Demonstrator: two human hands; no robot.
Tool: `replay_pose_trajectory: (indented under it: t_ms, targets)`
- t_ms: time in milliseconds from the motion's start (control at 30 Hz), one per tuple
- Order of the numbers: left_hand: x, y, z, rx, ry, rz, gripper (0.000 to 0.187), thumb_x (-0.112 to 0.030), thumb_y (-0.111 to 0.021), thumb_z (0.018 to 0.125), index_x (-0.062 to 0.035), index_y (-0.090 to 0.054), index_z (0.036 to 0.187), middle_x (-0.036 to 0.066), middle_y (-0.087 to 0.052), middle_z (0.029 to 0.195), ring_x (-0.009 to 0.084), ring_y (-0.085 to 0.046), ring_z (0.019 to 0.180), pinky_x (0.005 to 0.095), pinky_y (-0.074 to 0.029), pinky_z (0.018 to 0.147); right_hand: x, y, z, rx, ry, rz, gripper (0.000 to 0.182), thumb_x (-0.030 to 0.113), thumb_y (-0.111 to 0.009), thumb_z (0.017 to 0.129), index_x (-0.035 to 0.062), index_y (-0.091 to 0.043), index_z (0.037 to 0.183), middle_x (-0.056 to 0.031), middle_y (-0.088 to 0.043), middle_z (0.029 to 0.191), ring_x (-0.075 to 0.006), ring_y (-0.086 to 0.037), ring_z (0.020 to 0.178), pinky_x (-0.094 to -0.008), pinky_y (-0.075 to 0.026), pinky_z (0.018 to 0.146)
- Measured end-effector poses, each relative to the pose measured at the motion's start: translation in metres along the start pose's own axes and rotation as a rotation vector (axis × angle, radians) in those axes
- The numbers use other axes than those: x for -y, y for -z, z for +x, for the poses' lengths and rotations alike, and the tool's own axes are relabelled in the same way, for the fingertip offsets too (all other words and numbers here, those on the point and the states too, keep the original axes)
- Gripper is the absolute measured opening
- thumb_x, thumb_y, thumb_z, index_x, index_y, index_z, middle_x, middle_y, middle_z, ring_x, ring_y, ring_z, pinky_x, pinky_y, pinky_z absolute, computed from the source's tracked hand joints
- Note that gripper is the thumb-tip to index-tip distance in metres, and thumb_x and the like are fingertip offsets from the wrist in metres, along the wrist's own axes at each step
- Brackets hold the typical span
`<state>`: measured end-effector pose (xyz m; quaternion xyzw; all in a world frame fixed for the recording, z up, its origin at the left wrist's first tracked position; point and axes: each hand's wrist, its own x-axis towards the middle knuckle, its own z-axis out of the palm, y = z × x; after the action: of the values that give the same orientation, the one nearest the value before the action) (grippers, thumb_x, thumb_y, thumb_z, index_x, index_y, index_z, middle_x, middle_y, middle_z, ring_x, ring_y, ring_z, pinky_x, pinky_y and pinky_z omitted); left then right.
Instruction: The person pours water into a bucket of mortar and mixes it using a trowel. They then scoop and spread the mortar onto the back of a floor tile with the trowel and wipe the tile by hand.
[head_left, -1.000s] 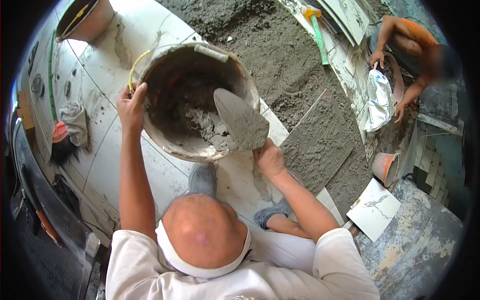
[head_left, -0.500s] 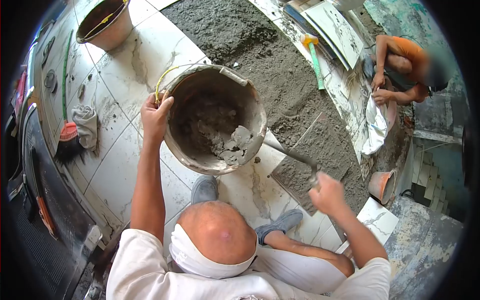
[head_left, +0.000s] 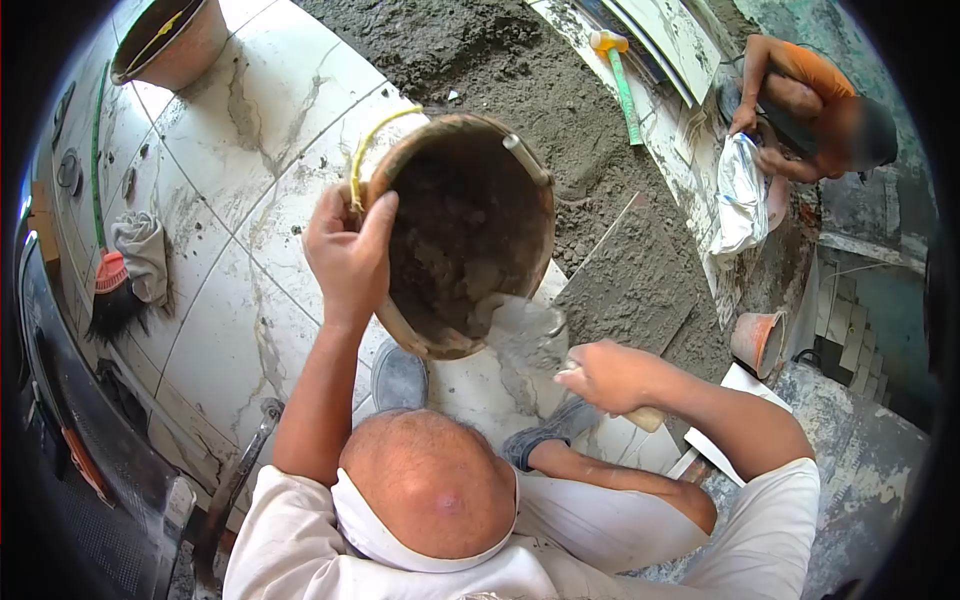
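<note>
My left hand [head_left: 345,240] grips the rim of a mortar-crusted bucket [head_left: 524,220], thumb over the edge, beside the yellow cord handle [head_left: 372,148]. The bucket is tilted, its mouth facing up toward me, and grey wet mortar [head_left: 445,275] lies inside. My right hand [head_left: 615,375] is closed round the handle of a trowel [head_left: 530,338], whose handle end shows below the wrist. The trowel's blade, smeared by motion, overlaps the bucket's lower right rim. Both of my feet stand on the tiles below.
Spread mortar [head_left: 610,180] covers the floor ahead and right, beside laid marble-pattern tiles [head_left: 240,290]. A hammer [head_left: 622,85], a second bucket [head_left: 175,50], a small bucket [head_left: 757,340] and a broom [head_left: 112,290] stand around. At right a crouching person [head_left: 800,100] handles a white sack [head_left: 742,200].
The bucket has shifted slightly right and tilted differently. My right hand has moved left, bringing the trowel blade to the rim. The pale mortar lump near the rim no longer shows.
</note>
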<state>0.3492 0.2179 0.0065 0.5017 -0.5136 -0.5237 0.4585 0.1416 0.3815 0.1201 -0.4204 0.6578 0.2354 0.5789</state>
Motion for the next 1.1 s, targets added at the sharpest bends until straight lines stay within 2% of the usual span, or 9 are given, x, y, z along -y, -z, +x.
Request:
replay_pose_trajectory:
  t_ms: [100, 300, 400, 567, 733, 900, 967, 1000, 1100]
  targets:
    - [-0.005, -0.006, -0.006, 0.048, -0.11, 0.073, 0.013, -0.006, -0.07, 0.078, -0.0004, -0.061, 0.086, -0.003, -0.051, 0.063, 0.0026, -0.039, 0.055, 0.0207, -0.033, 0.049, 0.016, 0.003, -0.003, -0.008, 0.068, -0.08, 0.042, 0.034, -0.049, 0.091, -0.0054, -0.059, 0.103, -0.0308, -0.063, 0.095, -0.0442, -0.061, 0.094, -0.0505, -0.049, 0.082]
    - [0.001, -0.002, -0.014, 0.092, -0.243, 0.147, 0.016, -0.007, -0.071, 0.076, -0.0001, -0.058, 0.083, 0.002, -0.05, 0.061, 0.0065, -0.04, 0.053, 0.024, -0.035, 0.049, 0.016, 0.076, -0.023, -0.398, -0.133, -0.494, 0.033, 0.03, -0.053, 0.087, -0.0005, -0.062, 0.095, -0.0221, -0.066, 0.081, -0.0368, -0.067, 0.08, -0.0483, -0.054, 0.072]
    - [0.001, -0.005, -0.015, 0.059, -0.221, 0.07, 0.017, -0.006, -0.071, 0.075, 0.0004, -0.058, 0.083, 0.003, -0.051, 0.062, 0.0064, -0.04, 0.054, 0.0236, -0.035, 0.05, -0.018, 0.075, 0.016, -0.308, -0.104, -0.637, 0.029, 0.028, -0.055, 0.086, -0.0001, -0.062, 0.092, -0.0215, -0.066, 0.082, -0.0358, -0.067, 0.08, -0.0481, -0.055, 0.072]
    - [0.001, -0.004, -0.019, 0.013, -0.186, 0.069, 0.016, -0.006, -0.072, 0.077, 0.0001, -0.06, 0.085, -0.001, -0.053, 0.065, 0.0044, -0.042, 0.057, 0.0219, -0.035, 0.052, -0.017, 0.025, 0.056, 0.021, 0.226, -0.317, 0.028, 0.026, -0.058, 0.084, -0.0022, -0.06, 0.089, -0.0259, -0.064, 0.085, -0.0391, -0.065, 0.084, -0.0474, -0.052, 0.073]
    - [0.008, 0.003, -0.016, -0.02, -0.089, -0.007, 0.014, -0.007, -0.071, 0.081, -0.001, -0.061, 0.087, -0.003, -0.054, 0.072, 0.0032, -0.043, 0.061, 0.0199, -0.035, 0.055, 0.011, -0.024, 0.079, -0.206, 0.485, 0.05, 0.035, 0.031, -0.059, 0.085, -0.0035, -0.055, 0.091, -0.0255, -0.061, 0.077, -0.0436, -0.061, 0.081, -0.0469, -0.049, 0.072]
    - [0.002, 0.005, -0.015, -0.003, -0.153, 0.023, 0.013, -0.005, -0.071, 0.081, 0.0, -0.061, 0.088, -0.003, -0.052, 0.076, 0.0025, -0.041, 0.063, 0.0182, -0.034, 0.056, 0.022, -0.022, 0.058, -0.244, 0.54, 0.204, 0.033, 0.029, -0.059, 0.086, -0.0034, -0.054, 0.088, -0.0254, -0.059, 0.074, -0.0436, -0.06, 0.078, -0.0455, -0.048, 0.067]
    - [0.002, 0.009, -0.017, 0.0, -0.124, 0.003, 0.013, -0.004, -0.071, 0.081, 0.0005, -0.061, 0.088, -0.003, -0.052, 0.075, 0.0025, -0.041, 0.063, 0.0182, -0.033, 0.056, 0.016, -0.019, 0.048, -0.432, 0.333, 0.021, 0.033, 0.03, -0.061, 0.085, -0.0014, -0.053, 0.088, -0.0216, -0.06, 0.074, -0.0425, -0.06, 0.074, -0.0463, -0.049, 0.064]
    - [0.003, 0.011, -0.017, 0.004, -0.094, -0.021, 0.013, -0.004, -0.07, 0.081, 0.0009, -0.061, 0.088, -0.003, -0.051, 0.075, 0.0025, -0.041, 0.062, 0.0183, -0.033, 0.056, 0.01, -0.018, 0.046, -0.591, 0.301, -0.143, 0.029, 0.029, -0.062, 0.084, 0.0018, -0.054, 0.091, -0.0179, -0.061, 0.074, -0.0378, -0.062, 0.072, -0.0461, -0.05, 0.063]
    - [0.003, 0.017, -0.02, 0.047, -0.126, -0.001, 0.013, -0.003, -0.07, 0.081, 0.0014, -0.06, 0.088, -0.003, -0.051, 0.074, 0.0022, -0.04, 0.062, 0.0184, -0.032, 0.055, 0.012, 0.007, 0.035, -0.74, 0.23, -0.487, 0.021, 0.021, -0.06, 0.083, 0.0041, -0.055, 0.094, -0.0145, -0.063, 0.076, -0.0305, -0.066, 0.073, -0.0408, -0.053, 0.063]
